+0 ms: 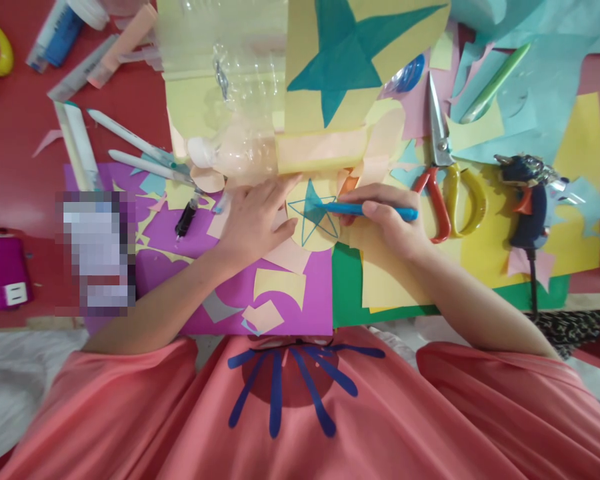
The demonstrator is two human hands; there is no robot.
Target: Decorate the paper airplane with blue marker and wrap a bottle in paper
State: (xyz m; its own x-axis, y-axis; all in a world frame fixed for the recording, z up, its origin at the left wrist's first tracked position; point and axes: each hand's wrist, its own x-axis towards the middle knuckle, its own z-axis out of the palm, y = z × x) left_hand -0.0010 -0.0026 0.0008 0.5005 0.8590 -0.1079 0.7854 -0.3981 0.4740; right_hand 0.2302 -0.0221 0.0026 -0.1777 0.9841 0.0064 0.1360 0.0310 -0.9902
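My right hand [393, 217] is closed round a blue marker [375, 209], its tip on a round piece of yellow paper [307, 238]. A star outline [313, 215] is drawn on that paper, its top point and middle filled with teal. Fingers spread, my left hand [257, 217] lies flat along the left edge of the round paper. Just above, a larger yellow sheet with a painted teal star [347, 50] stands behind a rolled strip of yellow paper [323, 149]. A clear plastic bottle [250, 150] lies beyond my left hand.
Red-and-yellow-handled scissors [443, 160] and a dark glue gun [530, 207] lie at right. White pens [130, 137], a black cap-like piece [186, 219] and a blurred-out phone [97, 253] are at left. Paper scraps [280, 290] cover the purple sheet [310, 320]. A green pen [497, 83] lies far right.
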